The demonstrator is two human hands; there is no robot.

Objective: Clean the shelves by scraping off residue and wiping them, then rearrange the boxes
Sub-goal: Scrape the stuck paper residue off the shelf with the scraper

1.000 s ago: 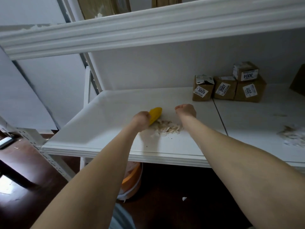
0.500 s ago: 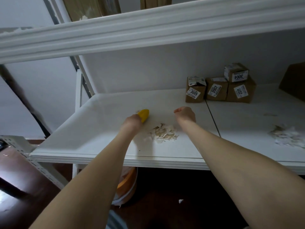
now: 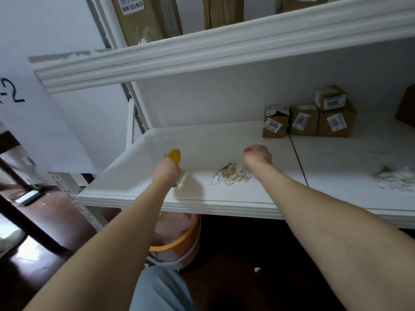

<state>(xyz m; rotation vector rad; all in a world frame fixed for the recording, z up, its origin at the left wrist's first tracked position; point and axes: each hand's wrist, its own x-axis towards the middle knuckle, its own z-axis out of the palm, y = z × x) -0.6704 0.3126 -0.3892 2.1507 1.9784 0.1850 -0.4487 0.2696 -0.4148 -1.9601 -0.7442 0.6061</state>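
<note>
The left hand [image 3: 166, 172] grips a yellow scraper [image 3: 174, 155] on the white shelf [image 3: 224, 140], while the right hand's [image 3: 258, 154] fingers curl shut, empty, beside the scraped residue [image 3: 231, 175].

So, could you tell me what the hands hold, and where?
Left hand grips the yellow scraper by its lower end; right hand is fisted, apparently empty.

The lower shelf [image 3: 202, 140] lies bare from 9 to 12 o'clock, back to the wall. A heap of scrapings [image 3: 231, 175] sits at centre and a second heap [image 3: 395, 178] at 3 o'clock. Cardboard boxes [image 3: 310, 120] block the back at 1. The upper shelf's rail [image 3: 224, 48] caps headroom at 12, and a bucket [image 3: 179, 241] stands below at 6.
</note>
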